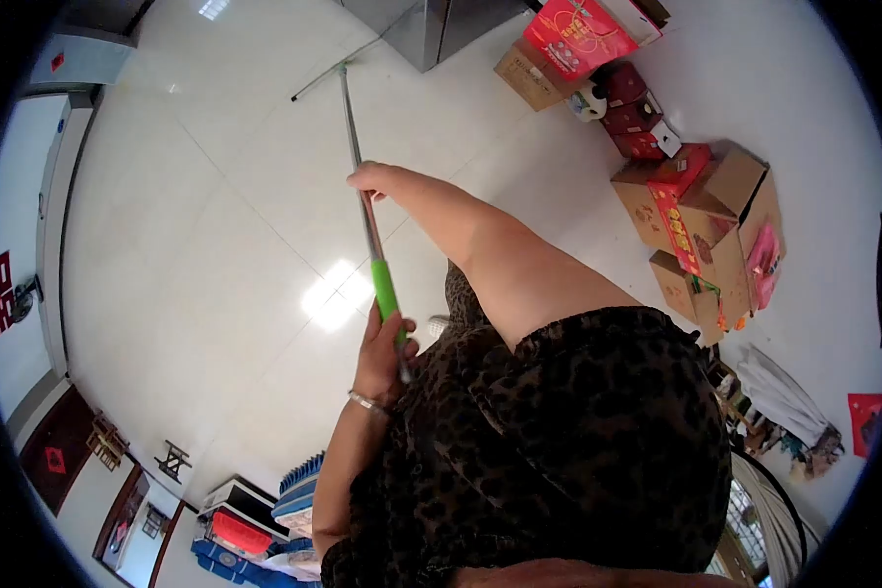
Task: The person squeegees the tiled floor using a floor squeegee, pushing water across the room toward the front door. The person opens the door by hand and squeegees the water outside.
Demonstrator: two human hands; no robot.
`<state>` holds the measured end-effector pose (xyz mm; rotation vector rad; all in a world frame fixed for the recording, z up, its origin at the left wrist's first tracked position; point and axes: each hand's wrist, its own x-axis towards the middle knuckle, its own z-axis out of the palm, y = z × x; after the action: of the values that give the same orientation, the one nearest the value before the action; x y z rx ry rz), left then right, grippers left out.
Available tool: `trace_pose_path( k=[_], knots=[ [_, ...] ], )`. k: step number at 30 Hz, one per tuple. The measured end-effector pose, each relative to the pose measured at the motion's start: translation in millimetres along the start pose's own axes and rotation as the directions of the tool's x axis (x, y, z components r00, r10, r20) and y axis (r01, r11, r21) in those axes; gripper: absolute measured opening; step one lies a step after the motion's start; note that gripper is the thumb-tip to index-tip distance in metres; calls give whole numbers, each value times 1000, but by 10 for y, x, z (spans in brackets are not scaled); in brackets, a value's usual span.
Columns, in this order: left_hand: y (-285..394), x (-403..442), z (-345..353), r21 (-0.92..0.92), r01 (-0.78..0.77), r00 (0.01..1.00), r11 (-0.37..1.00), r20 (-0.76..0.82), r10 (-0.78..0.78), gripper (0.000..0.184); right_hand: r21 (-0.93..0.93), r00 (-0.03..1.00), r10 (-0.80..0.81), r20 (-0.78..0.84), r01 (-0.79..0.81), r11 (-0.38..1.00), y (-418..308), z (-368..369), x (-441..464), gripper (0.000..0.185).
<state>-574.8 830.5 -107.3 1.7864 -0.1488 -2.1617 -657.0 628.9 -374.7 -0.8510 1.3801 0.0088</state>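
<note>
A long-handled mop (356,127) with a metal pole and a green grip reaches away over the glossy tiled floor. Its wide, thin head (316,84) lies on the tiles beside a grey cabinet; whether a cloth is on it cannot be made out. My right hand (370,180) is closed around the metal pole, about midway along. Lower down, my left hand (384,348), with a bracelet at the wrist, wraps the green grip (385,287) near the pole's end.
The grey cabinet (423,34) stands close to the mop head. Along the right wall are cardboard boxes (730,186), a red gift box (583,37) and a white jug (588,102). A small stool (173,461) and a red item (240,532) are at lower left.
</note>
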Motion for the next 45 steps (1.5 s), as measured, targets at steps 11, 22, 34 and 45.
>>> trace_pose_path(
  k=[11,22,34,45],
  knots=[
    [-1186,-1284,-941,305,-42,994,951,-86,72,48,142,940,31,341,-84,986,1041,1426,-719,16],
    [-2029,-2917,-1923,660,-112,991,743,16,135,68,667,992,124,22,-108,738,1826,3296,-2498,20],
    [-899,-1629,-403,625,-622,738,471,268,619,49,869,881,195,-432,348,353,1766,874,-1505,18],
    [-681,-427,-161,207,-969,206,134,381,901,26,903,951,193,-240,145,405,1678,12,-1101,18]
  ],
)
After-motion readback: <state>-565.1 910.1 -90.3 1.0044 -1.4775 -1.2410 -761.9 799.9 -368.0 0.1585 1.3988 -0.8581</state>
